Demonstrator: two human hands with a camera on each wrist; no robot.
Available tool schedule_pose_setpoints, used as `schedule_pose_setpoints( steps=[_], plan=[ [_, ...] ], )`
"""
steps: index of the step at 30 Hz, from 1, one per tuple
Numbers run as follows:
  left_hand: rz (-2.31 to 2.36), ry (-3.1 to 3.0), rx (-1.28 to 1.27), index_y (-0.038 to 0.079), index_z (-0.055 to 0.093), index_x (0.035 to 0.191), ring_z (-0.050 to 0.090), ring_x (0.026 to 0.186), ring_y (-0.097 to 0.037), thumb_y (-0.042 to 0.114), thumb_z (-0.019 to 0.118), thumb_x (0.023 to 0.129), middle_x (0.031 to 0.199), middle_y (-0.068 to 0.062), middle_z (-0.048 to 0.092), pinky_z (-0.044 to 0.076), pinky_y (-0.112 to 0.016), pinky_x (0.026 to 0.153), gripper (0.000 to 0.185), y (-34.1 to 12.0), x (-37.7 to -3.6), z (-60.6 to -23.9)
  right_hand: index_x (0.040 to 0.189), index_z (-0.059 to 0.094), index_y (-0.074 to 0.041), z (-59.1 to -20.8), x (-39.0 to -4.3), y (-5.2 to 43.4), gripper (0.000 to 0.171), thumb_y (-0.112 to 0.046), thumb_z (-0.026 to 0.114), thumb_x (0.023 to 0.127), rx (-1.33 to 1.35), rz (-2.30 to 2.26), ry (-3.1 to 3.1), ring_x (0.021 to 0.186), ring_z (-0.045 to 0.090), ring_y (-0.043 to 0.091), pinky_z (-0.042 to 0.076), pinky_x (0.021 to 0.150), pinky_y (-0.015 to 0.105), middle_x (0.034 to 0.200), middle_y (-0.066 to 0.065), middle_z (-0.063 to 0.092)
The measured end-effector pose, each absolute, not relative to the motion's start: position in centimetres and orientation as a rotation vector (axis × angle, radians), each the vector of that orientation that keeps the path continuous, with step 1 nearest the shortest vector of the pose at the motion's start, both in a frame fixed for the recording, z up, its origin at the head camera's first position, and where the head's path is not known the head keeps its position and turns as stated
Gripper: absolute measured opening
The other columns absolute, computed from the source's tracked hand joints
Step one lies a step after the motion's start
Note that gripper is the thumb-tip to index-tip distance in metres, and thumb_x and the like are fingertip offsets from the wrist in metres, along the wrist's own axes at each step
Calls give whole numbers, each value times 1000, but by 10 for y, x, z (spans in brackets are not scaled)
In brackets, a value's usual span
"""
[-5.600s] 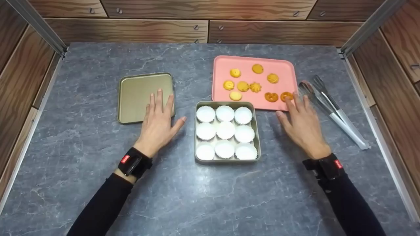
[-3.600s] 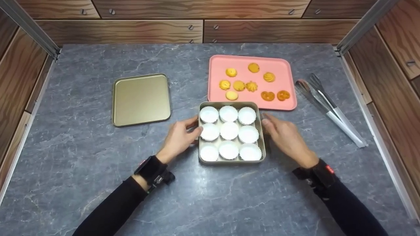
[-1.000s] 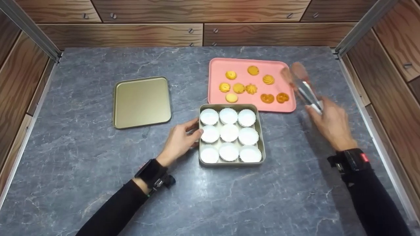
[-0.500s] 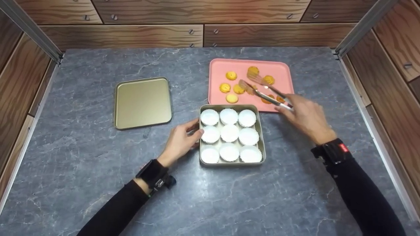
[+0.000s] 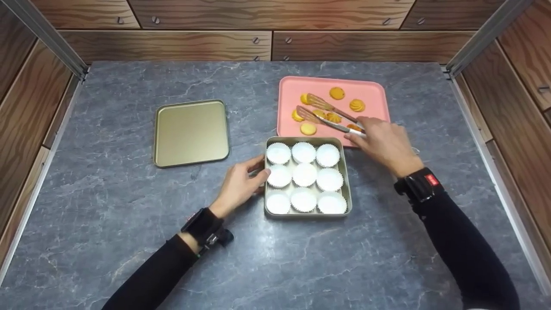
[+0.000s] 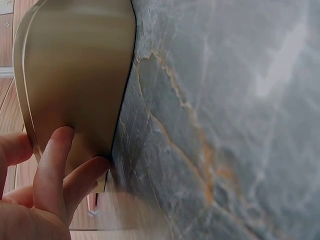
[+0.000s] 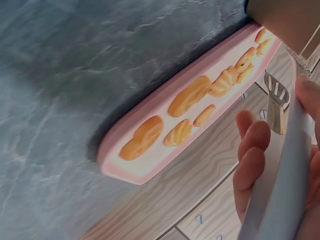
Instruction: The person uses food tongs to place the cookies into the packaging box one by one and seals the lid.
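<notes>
A square gold tin (image 5: 348, 181) with several white paper cups (image 5: 304, 175) sits mid-table. My left hand (image 5: 241, 184) holds its left wall; the left wrist view shows my fingers (image 6: 59, 170) curled against the tin's wall (image 6: 80, 75). My right hand (image 5: 385, 144) grips metal tongs (image 5: 325, 114), whose open tips reach over the pink tray (image 5: 374, 92) among several golden cookies (image 5: 337, 92). In the right wrist view the tongs (image 7: 277, 102) rise beside my fingers (image 7: 252, 160), with the pink tray (image 7: 150, 167) and cookies (image 7: 190, 95) beyond.
The gold lid (image 5: 191, 132) lies flat at the left of the grey marble table (image 5: 129, 241). Wooden panels (image 5: 258, 43) wall the back and both sides.
My right hand picked the tongs up from the table's right side and swung them left over the pink tray. The left hand has stayed on the tin's left wall.
</notes>
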State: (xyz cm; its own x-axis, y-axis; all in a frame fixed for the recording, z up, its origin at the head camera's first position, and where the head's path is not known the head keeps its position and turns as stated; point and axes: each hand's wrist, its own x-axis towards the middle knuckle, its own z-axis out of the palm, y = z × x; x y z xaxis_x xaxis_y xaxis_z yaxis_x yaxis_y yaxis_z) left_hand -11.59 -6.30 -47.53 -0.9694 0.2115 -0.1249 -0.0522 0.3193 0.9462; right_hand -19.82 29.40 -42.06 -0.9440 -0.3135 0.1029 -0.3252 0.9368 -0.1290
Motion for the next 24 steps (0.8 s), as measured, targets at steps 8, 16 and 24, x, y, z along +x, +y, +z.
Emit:
schedule_pose_setpoints(
  steps=[8,16,24],
  plan=[
    [1700,2360,153,3,51,150,73,105,-23,17,70,99,140,-20,63,67,-28,75,56,-61,-115,-474,102,67,-4,-424,-206,281,42,-45,73,96,534,193,-3012,67,63,37,54,53,55,84,13,69],
    [1715,2344,135,3,51,150,73,108,-26,16,70,99,140,-19,63,67,-29,75,56,-61,-115,-473,100,67,-1,-428,-207,278,40,-41,75,95,583,144,-2978,66,63,37,53,52,54,80,15,68],
    [1718,2346,133,3,52,150,71,112,-29,16,70,99,140,-19,62,67,-26,76,55,-61,-115,-474,104,67,0,-430,-208,278,38,-37,74,96,619,129,-2965,69,65,40,52,53,56,81,17,68]
  ],
)
